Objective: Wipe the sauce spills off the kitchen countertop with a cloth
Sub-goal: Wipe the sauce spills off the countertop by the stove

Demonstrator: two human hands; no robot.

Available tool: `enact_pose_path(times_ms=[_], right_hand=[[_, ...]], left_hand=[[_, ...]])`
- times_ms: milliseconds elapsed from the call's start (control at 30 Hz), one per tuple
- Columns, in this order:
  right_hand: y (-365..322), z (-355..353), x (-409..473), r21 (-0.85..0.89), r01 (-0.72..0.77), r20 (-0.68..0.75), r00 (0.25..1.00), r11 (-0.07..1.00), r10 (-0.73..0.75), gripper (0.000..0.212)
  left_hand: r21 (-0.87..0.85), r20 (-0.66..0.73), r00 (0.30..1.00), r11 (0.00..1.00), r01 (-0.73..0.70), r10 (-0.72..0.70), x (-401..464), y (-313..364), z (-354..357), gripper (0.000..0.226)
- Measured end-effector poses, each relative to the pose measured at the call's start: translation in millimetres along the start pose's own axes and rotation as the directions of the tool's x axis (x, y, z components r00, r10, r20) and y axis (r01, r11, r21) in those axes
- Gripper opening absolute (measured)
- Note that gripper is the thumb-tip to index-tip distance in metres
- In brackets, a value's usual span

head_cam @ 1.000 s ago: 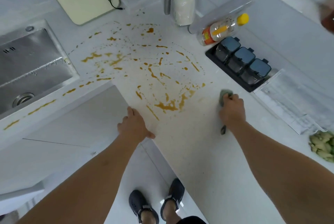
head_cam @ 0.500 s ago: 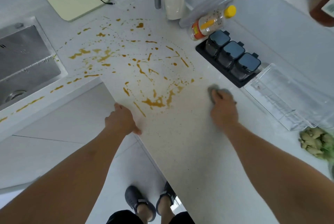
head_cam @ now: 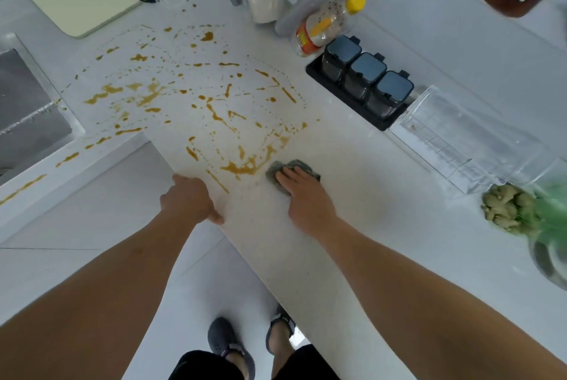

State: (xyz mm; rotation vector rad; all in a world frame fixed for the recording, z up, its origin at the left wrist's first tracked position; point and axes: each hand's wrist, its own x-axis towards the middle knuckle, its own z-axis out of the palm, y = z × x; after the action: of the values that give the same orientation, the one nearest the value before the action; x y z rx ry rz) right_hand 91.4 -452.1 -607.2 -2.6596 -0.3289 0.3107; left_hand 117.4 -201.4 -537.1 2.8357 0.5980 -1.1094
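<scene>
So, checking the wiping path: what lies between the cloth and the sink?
Head view: brown sauce spills on the countertop between cloth and sink.

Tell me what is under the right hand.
A grey cloth lies under the right hand, pressed flat on the countertop. Its edges show; whatever lies beneath it is hidden.

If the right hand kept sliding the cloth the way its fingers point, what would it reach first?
The right hand presses the cloth flat, fingers aimed up and left. Just ahead lies the big sauce puddle, nearly touching the cloth's edge, so that would likely be met first.
</scene>
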Motion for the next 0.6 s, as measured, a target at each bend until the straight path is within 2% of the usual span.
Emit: enact_pose_path(times_ms=[100,200,267,300,333,367,467,533,600], right_hand=[[77.2,-38.6,-17.4,0.008,-0.247,-0.151,0.958,0.969,0.246,0.063],[143.9,-70.6,-48.2,0.110,-0.540,-0.243,0.800,0.835,0.549,0.059],[148.0,-72.0,-56.0,0.160,-0.654,-0.265,0.693,0.739,0.670,0.065],[134.2,-63.2,-53.9,0.171,-0.674,-0.287,0.664,0.719,0.690,0.066],[112.8,-51.7,-48.9,0.172,-0.665,-0.304,0.666,0.727,0.681,0.066],[86.8,-38.7,-43.2,0.154,-0.631,-0.309,0.700,0.760,0.644,0.065],[-1.6,17.7,-34.1,0.063,-0.427,-0.296,0.855,0.902,0.425,0.064],[-52.1,52.1,-44.9,0.021,-0.254,-0.212,0.944,0.967,0.253,0.060],[-71.8,65.7,-66.3,0.016,-0.132,-0.126,0.983,0.991,0.133,0.059]], left_hand=[[0.010,0.006,1.000,1.000,-0.014,0.014,1.4,0.4,0.0,0.107],[0.015,-0.003,1.000,1.000,-0.015,0.015,3.1,0.0,1.1,0.105],[0.023,-0.007,1.000,1.000,-0.019,0.020,4.3,0.9,1.7,0.105],[0.029,-0.013,1.000,0.999,-0.028,0.028,5.2,0.8,1.2,0.105],[0.040,-0.016,0.999,0.999,-0.035,0.035,5.7,0.7,0.3,0.105],[0.057,-0.008,0.999,0.998,-0.042,0.042,5.8,0.6,0.3,0.106],[0.110,-0.005,0.997,0.991,-0.080,0.081,5.6,-5.0,1.5,0.108],[0.153,-0.013,0.995,0.983,-0.097,0.100,7.4,-9.5,4.0,0.108],[0.197,-0.020,0.992,0.973,-0.119,0.125,9.4,-12.4,2.6,0.106]])
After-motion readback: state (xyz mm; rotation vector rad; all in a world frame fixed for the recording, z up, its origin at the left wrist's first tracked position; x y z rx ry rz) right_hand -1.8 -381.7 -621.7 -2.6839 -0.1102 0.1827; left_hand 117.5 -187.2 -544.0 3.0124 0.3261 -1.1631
